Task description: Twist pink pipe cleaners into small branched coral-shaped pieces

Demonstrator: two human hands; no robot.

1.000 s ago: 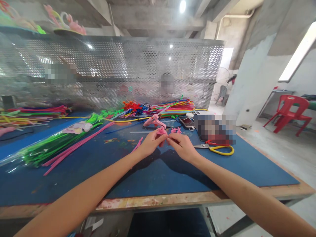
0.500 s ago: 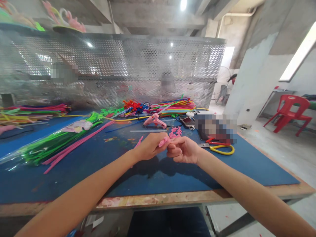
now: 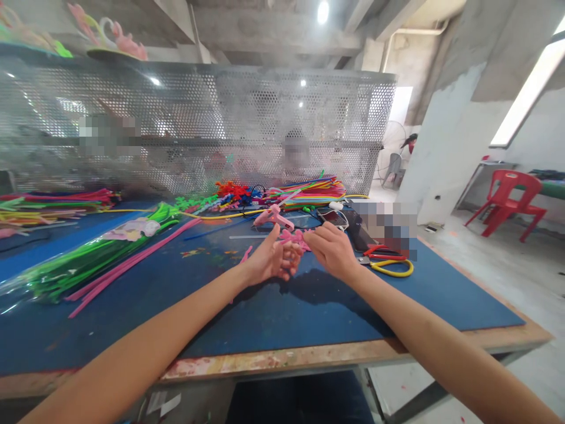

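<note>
A pink pipe cleaner piece (image 3: 301,239), bent into small loops, lies between my two hands above the blue table mat. My right hand (image 3: 334,250) is closed with its fingertips pinching the right side of it. My left hand (image 3: 276,259) is turned palm inward, thumb raised and fingers curled against the piece's left side; its exact grip is partly hidden. Just behind the hands rests a pink glue gun (image 3: 273,218). Another short pink pipe cleaner (image 3: 246,254) lies by my left wrist. Yellow-handled scissors (image 3: 391,268) are to the right of my right hand.
A bag of green pipe cleaners (image 3: 101,253) and long pink stems (image 3: 132,265) lie at left. Bundled coloured stems (image 3: 309,194) stand at the back before a perforated metal screen (image 3: 185,118). Red-handled pliers (image 3: 384,253) and a phone (image 3: 333,219) are at right.
My left hand has rolled over to show its curled fingers, thumb up. My right hand has turned knuckles up and shifted slightly, still at the pink piece. The view has moved a little.
</note>
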